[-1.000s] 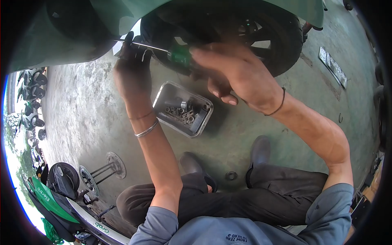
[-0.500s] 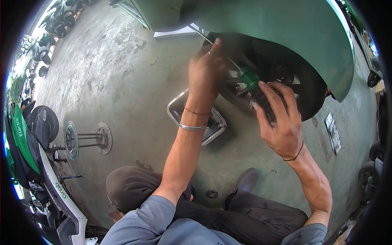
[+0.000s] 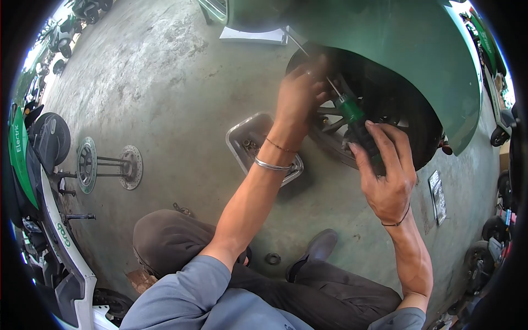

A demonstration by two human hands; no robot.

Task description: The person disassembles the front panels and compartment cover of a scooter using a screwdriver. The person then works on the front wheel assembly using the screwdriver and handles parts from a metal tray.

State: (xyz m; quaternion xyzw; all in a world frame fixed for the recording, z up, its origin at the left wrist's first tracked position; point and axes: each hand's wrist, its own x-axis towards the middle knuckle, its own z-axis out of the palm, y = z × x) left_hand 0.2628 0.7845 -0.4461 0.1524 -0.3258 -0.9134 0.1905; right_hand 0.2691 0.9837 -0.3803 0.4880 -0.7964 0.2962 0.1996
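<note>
A long screwdriver (image 3: 352, 110) with a green and black handle slants up to the left, its tip by the underside of a grey-green vehicle panel (image 3: 407, 60). Round the handle's lower end, the fingers and thumb of my right hand (image 3: 391, 170) are closed. My left hand (image 3: 300, 96) is at the thin shaft, which passes under its blurred, curled fingers. Behind the tool is a black-tyred wheel (image 3: 423, 126) with dark spokes. Under my left forearm sits a metal tray (image 3: 236, 144) with small hardware in it.
Brake discs (image 3: 87, 165) joined by rods stand at the left, near a parked white and green scooter (image 3: 66, 236). A small dark ring (image 3: 273, 258) lies by my shoe (image 3: 322, 245). A printed packet (image 3: 438, 198) lies on the floor at right.
Both hands and the screwdriver have shifted slightly right and down in view, along with a small camera shift. More of the tray and its contents shows. Both grips look much the same.
</note>
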